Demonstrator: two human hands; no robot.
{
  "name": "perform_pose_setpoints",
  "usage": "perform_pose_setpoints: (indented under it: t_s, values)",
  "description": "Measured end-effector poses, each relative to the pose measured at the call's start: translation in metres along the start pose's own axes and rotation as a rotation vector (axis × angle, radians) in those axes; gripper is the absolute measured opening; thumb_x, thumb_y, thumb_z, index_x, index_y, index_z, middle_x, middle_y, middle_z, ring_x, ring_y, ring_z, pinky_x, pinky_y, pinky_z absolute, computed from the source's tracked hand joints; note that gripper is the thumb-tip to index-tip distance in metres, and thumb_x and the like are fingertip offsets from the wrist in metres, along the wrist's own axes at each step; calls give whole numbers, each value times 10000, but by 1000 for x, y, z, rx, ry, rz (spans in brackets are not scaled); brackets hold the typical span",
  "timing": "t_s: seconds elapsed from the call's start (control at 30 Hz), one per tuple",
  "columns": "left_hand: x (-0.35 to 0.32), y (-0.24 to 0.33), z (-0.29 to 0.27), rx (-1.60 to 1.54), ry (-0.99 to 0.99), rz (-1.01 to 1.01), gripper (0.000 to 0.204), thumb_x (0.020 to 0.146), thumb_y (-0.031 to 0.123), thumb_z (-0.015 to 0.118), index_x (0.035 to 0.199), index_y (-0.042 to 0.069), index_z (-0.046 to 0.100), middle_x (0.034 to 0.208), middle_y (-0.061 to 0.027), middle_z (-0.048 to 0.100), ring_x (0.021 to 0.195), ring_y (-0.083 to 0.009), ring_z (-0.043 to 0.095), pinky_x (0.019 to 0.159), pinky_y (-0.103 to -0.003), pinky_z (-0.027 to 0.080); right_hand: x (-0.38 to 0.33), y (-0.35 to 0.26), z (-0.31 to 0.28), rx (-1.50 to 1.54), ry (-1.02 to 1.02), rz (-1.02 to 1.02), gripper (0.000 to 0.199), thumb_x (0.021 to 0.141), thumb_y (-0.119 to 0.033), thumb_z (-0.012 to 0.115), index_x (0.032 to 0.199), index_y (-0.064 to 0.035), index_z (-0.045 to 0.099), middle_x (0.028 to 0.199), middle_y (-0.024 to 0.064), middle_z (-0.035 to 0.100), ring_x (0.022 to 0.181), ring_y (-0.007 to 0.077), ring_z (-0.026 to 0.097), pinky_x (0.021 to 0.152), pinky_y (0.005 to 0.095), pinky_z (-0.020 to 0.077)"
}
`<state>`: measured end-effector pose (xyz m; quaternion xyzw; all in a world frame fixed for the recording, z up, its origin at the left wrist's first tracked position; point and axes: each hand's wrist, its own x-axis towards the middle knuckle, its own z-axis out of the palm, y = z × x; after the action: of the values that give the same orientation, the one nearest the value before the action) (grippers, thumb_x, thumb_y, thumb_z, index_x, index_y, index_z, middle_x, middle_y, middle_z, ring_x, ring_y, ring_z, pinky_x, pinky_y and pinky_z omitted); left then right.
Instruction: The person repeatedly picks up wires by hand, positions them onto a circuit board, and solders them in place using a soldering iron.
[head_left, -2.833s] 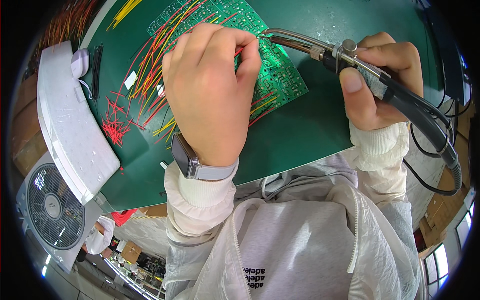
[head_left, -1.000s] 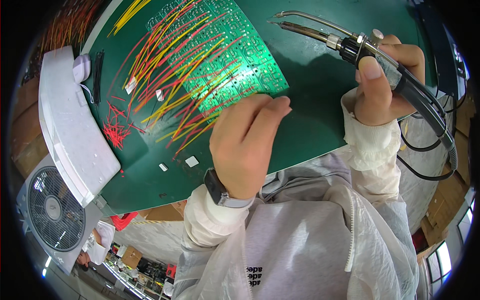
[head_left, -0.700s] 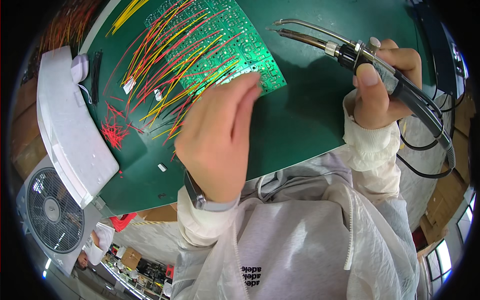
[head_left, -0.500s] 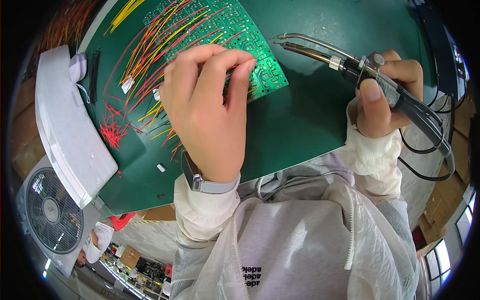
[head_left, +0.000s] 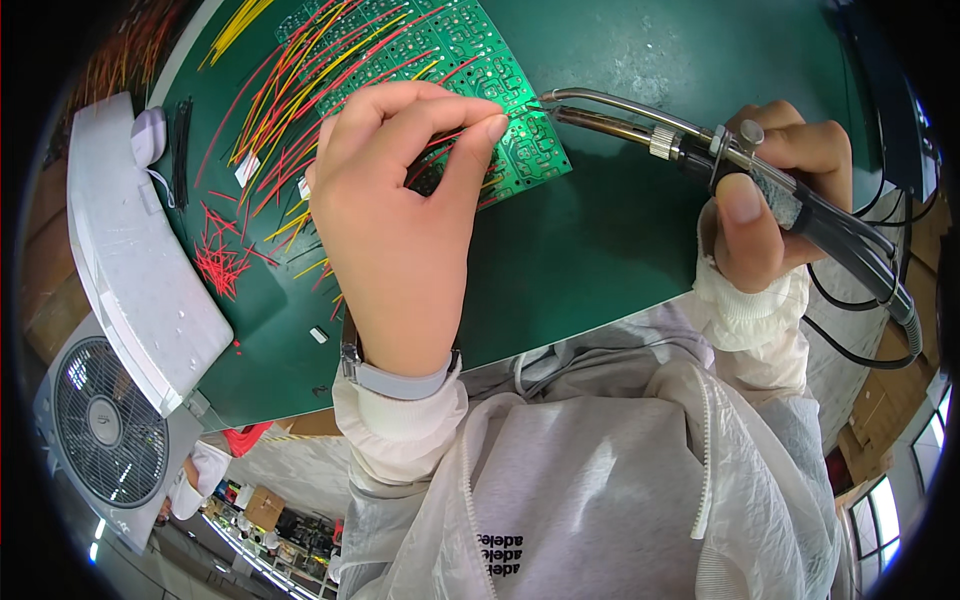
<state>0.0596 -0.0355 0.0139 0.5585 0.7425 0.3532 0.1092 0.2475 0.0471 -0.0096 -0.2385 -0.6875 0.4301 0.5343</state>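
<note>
Currently, in the head view, the left hand (head_left: pixel 395 215) pinches its fingertips together over the green board (head_left: pixel 537 152), contents unclear; the right hand (head_left: pixel 752 240) grips a soldering iron (head_left: pixel 608 124), tip near those fingertips; wires (head_left: pixel 275 110) cross the board.

We look down from head height through one wide fisheye, close above the left hand (head_left: pixel 400 210), the right hand (head_left: pixel 757 235) and the green table (head_left: pixel 590 250), whose outline bows

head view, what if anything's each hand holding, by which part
Right hand: soldering iron, by its padded handle. Left hand, over the circuit board: cannot tell whether it pinches anything.
</note>
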Motion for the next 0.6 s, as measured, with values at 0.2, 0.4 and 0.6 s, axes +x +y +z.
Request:
perform_pose_setpoints:
  t_s: [0.2, 0.4, 0.6]
  values:
    - [2, 4, -1, 103, -20, 39, 97, 742, 34, 721, 837, 30, 700, 872, -64, 640, 839, -174, 592, 756, -275, 459, -2, 1, -1, 21, -22, 3, 301, 737, -150, 700, 860, 22, 486, 717, 112, 537, 567, 107, 433, 549, 235, 381]
    - [0, 7, -2, 131, 5, 25, 100, 733, 41, 726, 830, 38, 704, 864, -58, 638, 829, -174, 587, 741, -278, 453, -1, -3, 2, 2, -38, 41, 321, 730, -158, 721, 861, 21, 489, 732, 126, 553, 592, 120, 464, 559, 232, 396]
    - [0, 4, -1, 137, 15, 52, 101, 724, 43, 730, 820, 39, 701, 856, -57, 638, 825, -175, 586, 742, -282, 451, -1, 0, 1, 0, -54, 19, 324, 730, -163, 721, 863, 21, 490, 730, 131, 558, 596, 121, 471, 562, 234, 403]
